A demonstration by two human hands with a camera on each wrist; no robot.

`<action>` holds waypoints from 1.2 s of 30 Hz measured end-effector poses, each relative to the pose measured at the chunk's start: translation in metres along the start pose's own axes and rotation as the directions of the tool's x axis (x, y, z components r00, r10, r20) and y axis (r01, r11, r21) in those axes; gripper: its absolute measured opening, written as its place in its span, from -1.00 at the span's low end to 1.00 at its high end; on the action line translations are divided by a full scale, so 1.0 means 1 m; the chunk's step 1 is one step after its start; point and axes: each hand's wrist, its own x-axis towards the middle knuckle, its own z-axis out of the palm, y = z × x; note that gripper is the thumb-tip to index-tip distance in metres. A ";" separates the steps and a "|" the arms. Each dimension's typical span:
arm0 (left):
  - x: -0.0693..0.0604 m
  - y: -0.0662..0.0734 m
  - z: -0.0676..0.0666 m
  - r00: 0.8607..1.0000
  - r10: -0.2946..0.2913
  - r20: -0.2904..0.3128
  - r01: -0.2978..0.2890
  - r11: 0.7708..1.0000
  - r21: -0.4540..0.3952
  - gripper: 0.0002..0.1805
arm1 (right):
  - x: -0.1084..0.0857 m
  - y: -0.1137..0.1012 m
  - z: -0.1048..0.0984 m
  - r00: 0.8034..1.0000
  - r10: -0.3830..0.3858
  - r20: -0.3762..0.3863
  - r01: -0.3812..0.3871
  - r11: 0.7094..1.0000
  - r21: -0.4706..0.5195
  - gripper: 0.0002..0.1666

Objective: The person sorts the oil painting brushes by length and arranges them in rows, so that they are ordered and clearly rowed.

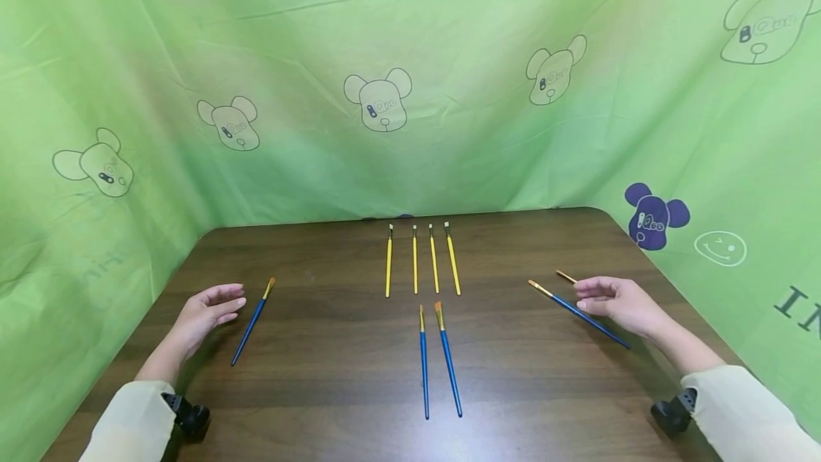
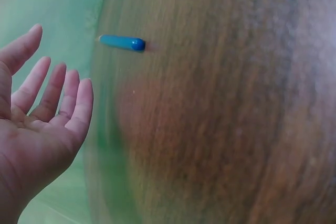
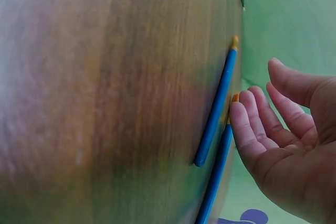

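My left hand (image 1: 207, 316) hovers at the left of the table, holding nothing, its fingers loosely bent. Just right of it lies a blue-handled paintbrush (image 1: 254, 326) with a brown tip; in the left wrist view only its blue handle (image 2: 123, 42) shows well, apart from the fingers. On the other side, my right hand (image 1: 617, 304) is over two blue paintbrushes. One brush (image 1: 585, 315) lies nearer the middle, while the other (image 1: 566, 276) is mostly hidden by the hand. From the right wrist, the relaxed fingers (image 3: 242, 129) grip neither the nearer brush (image 3: 216, 108) nor the farther one (image 3: 215, 177).
Several yellow paintbrushes (image 1: 415, 262) lie side by side near the back edge, tips away. In front of them are two blue paintbrushes, one left (image 1: 424, 369) and one right (image 1: 451, 369). A green printed cloth (image 1: 308, 155) hangs behind and around the brown table (image 1: 321, 391).
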 end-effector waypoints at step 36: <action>0.009 -0.010 0.015 0.998 -0.071 0.000 0.068 0.963 0.262 -0.42 | 0.003 0.001 0.010 0.998 0.035 0.056 -0.035 0.999 0.008 -0.45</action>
